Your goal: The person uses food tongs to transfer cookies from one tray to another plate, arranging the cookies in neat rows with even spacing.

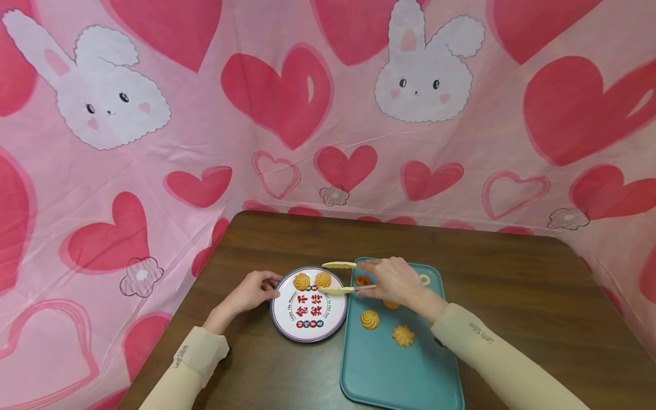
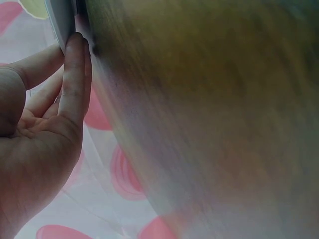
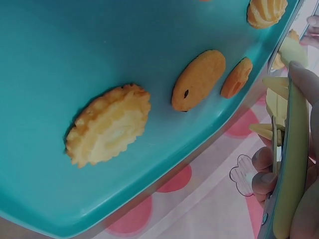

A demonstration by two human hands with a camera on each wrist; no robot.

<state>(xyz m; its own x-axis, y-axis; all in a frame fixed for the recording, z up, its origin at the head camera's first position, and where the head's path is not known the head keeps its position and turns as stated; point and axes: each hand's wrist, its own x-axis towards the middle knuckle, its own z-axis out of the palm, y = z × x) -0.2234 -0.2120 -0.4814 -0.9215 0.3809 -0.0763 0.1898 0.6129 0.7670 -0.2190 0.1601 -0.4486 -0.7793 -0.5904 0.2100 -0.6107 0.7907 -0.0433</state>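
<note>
My left hand point(image 1: 256, 291) pinches the left rim of a round white plate point(image 1: 334, 323) with red lettering; thumb and fingertips meet at its edge in the left wrist view. Two swirled cookies, a left one point(image 1: 302, 281) and a right one point(image 1: 323, 279), lie near the far rim. Yellow tongs point(image 1: 338, 290) are gripped in my right hand point(image 1: 393, 280), which is above the far part of a teal tray point(image 1: 402, 376). The tongs' arms stand apart over the plate, with the right cookie between their tips; contact cannot be told.
On the tray are a swirled cookie point(image 1: 369, 319), a star-shaped cookie point(image 1: 403, 336), a reddish ring-like cookie point(image 1: 363, 280) and a pale ring point(image 1: 425, 279). The right wrist view shows a fluted cookie point(image 3: 109, 127) there. Pink heart-patterned cloth point(image 1: 359, 131) hangs behind the brown table point(image 1: 266, 376).
</note>
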